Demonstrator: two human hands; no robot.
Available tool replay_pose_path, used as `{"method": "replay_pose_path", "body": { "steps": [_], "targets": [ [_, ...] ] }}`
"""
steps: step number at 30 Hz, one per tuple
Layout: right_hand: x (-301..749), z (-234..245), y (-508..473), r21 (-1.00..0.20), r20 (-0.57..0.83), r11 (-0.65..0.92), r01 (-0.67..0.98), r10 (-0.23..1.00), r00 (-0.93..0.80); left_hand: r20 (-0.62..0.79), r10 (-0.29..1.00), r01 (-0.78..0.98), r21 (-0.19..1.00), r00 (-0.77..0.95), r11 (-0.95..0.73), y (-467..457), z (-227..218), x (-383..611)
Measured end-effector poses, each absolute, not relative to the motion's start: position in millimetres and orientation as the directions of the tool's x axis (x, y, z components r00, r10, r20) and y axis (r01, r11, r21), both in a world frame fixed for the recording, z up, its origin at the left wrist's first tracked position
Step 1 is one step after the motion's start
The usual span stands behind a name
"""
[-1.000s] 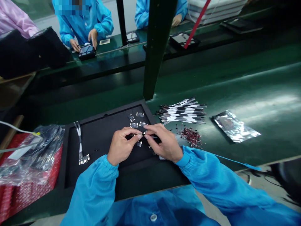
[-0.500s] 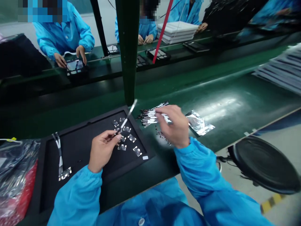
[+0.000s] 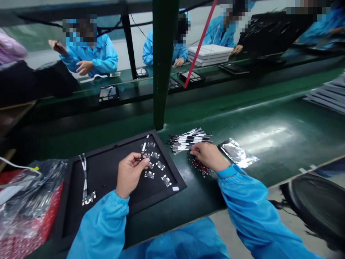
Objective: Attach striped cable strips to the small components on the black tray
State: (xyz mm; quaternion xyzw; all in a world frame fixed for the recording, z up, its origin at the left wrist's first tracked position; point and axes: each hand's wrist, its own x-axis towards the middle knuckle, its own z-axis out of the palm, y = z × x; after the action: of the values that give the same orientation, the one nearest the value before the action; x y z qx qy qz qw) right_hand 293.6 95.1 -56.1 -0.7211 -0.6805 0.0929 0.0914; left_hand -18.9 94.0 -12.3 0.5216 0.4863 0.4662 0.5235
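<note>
My left hand [image 3: 130, 175] is shut on a thin black-and-white ribbon cable [image 3: 144, 147] above a black foam tray [image 3: 172, 162], which holds several small circuit boards [image 3: 160, 165]. Another cable with a board at its end [image 3: 88, 198] lies on the tray's left side. My right hand [image 3: 208, 156] is over a heap of small dark red parts [image 3: 198, 166] on the green belt, and its fingertips are partly hidden. A bundle of ribbon cables [image 3: 188, 139] lies just beyond that hand.
A silver foil bag [image 3: 237, 153] lies to the right of my right hand. A plastic bag on red bubble wrap [image 3: 27, 201] is left of the tray. A dark green post [image 3: 162, 61] stands behind it. Co-workers [image 3: 91, 54] in blue sit at the far bench.
My right hand has moved from the cable bundle down to the red parts. My left hand still has the cable, and the view has swung slightly.
</note>
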Motion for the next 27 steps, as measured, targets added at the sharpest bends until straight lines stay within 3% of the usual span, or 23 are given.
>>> {"method": "replay_pose_path", "body": {
  "steps": [9, 12, 15, 17, 21, 27],
  "targets": [
    [289, -60, 93, -0.269, -0.006, -0.020, 0.963, 1.000, 0.019, -0.040, 0.995, -0.017, 0.999, 0.096, 0.042, 90, -10, -19],
    [296, -54, 85, -0.415, 0.111, 0.061, 0.908, 0.994, -0.016, -0.048, 0.994, -0.040, 0.998, 0.103, 0.052, 90, -13, -19],
    [301, -42, 75, -0.686, 0.271, 0.164, 0.709, 0.962, 0.039, -0.062, 0.990, -0.054, 0.996, 0.123, 0.069, 90, -16, -19],
    [295, -31, 69, -0.796, 0.330, 0.209, 0.569, 0.936, 0.118, -0.063, 0.990, -0.069, 0.995, 0.128, 0.073, 89, -18, -18],
    [259, -11, 62, -0.896, 0.357, 0.272, 0.350, 0.912, 0.204, -0.026, 0.997, -0.053, 0.998, 0.071, 0.030, 85, -21, -17],
    [191, -13, 71, -0.961, 0.267, 0.262, -0.094, 0.963, -0.044, 0.056, 0.981, 0.226, 0.969, 0.184, -0.097, 81, -23, -19]
  ]
}}
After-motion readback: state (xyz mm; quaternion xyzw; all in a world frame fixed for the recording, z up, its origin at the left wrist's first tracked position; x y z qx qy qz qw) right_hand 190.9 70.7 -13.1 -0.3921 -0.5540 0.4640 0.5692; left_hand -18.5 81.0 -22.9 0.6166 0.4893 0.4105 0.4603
